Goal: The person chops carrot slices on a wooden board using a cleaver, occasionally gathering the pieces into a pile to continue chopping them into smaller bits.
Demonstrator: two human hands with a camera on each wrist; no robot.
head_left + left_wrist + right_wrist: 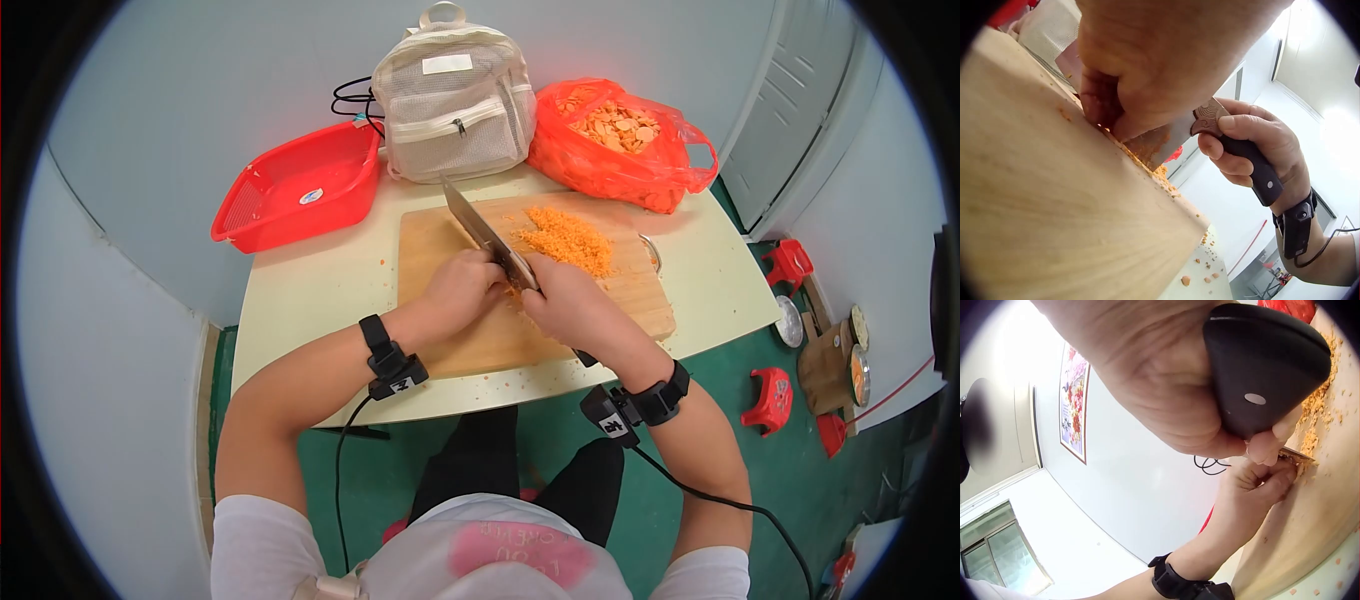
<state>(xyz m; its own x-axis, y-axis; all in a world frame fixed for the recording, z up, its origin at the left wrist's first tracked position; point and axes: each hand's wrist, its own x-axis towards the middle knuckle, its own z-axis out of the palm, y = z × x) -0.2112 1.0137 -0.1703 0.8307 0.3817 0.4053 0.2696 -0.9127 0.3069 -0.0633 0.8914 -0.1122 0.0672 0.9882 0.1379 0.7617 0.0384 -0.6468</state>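
Observation:
My right hand (572,300) grips the black handle (1252,164) of a broad cleaver (482,228), its blade pointing away and left over a wooden cutting board (628,292). My left hand (457,293) is close beside the blade with bent fingers. In the left wrist view its fingertips (1096,106) pinch down at the board, where small orange carrot bits lie; most of what they hold is hidden. Carrot crumbs cling to the blade's side. A heap of finely chopped carrot (566,240) lies on the board right of the cleaver.
A red plastic basket (345,205) stands at the table's back left. Beside it is a pale mesh backpack (455,105), then a red plastic bag (640,175) holding carrot slices (622,128). Scattered carrot bits dot the table. Red stools (768,400) stand on the green floor to the right.

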